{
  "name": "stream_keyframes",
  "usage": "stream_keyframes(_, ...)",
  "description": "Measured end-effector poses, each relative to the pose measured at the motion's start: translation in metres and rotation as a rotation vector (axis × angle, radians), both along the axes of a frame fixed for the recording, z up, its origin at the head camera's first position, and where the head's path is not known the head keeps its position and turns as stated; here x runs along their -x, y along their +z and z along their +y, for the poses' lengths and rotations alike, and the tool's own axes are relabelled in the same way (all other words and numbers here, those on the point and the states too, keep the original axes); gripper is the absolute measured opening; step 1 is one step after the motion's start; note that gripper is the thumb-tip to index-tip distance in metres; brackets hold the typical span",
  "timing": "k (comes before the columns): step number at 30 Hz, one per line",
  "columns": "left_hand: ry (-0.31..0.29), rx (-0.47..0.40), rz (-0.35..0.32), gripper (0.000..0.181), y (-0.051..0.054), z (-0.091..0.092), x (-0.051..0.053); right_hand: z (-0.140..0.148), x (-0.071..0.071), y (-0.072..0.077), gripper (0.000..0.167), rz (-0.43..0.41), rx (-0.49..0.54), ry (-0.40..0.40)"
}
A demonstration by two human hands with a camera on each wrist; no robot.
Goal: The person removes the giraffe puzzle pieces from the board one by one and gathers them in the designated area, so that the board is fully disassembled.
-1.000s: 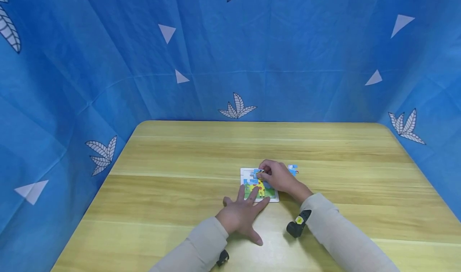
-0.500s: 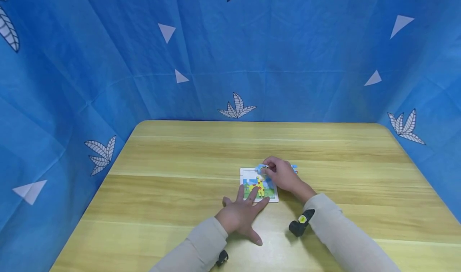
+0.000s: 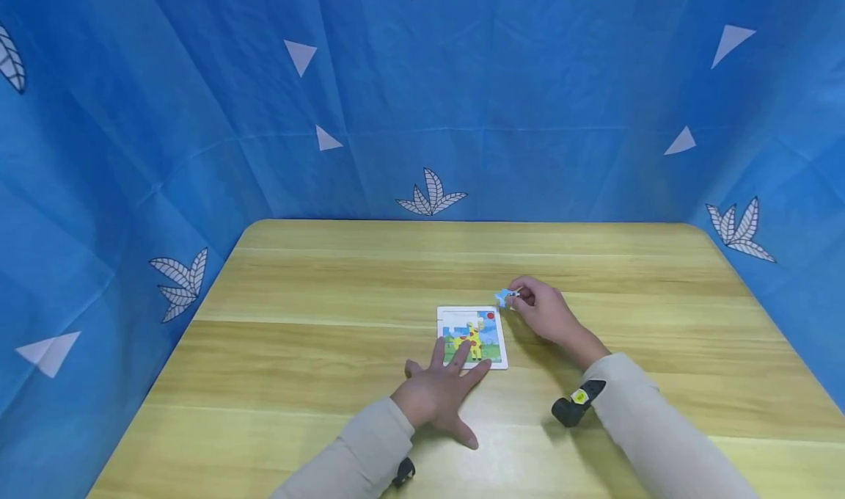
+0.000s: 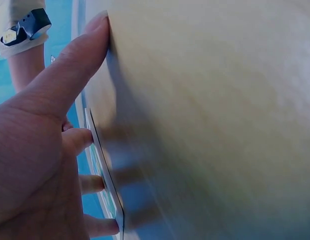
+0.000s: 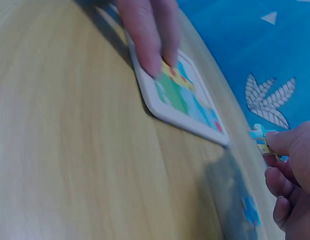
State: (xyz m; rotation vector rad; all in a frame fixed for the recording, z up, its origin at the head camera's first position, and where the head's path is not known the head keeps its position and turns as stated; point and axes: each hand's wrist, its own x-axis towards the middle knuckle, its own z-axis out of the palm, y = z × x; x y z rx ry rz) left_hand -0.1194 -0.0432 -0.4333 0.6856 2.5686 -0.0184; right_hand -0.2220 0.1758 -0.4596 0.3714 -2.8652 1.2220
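So, starting on the left: the left hand [image 3: 436,396] is spread wide, fingertips resting on the near part of the jigsaw board [image 3: 457,318], thumb out to the side, off the board. The board sits just beyond that hand, with giraffe pieces [image 3: 474,334] filling the lower and right parts; the far-left bit is bare white. Just past the board's far right corner, the right hand [image 3: 549,314] pinches a blue-and-yellow piece [image 3: 504,298] between thumb and finger, clear of the frame. There's also a loose blue piece [image 5: 251,211] on the table by that right hand, only visible from the right wrist. My worry: it's a small grip, so a slip could drop or flip the piece. If the left fingers push unevenly, the board could slide or the laid pieces pop up. A low right hand might also nudge the loose one.
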Motion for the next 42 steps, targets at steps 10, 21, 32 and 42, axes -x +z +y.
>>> stream_keyframes(10,-0.004,-0.009,0.005,0.114,0.0,0.0,0.0,0.034,-0.002,0.005,0.021,-0.027,-0.016,-0.052)
stream_keyframes(21,0.004,-0.014,-0.002,0.114,0.0,-0.002,-0.002,0.059,-0.008,-0.006,0.024,-0.001,-0.029,-0.105)
stream_keyframes(32,-0.001,-0.004,0.0,0.114,0.0,-0.001,-0.001,0.073,-0.01,-0.012,0.027,-0.045,-0.049,-0.157)
stream_keyframes(42,-0.004,0.005,0.009,0.114,0.0,-0.001,-0.002,0.075,-0.008,-0.019,0.027,-0.017,-0.105,-0.219)
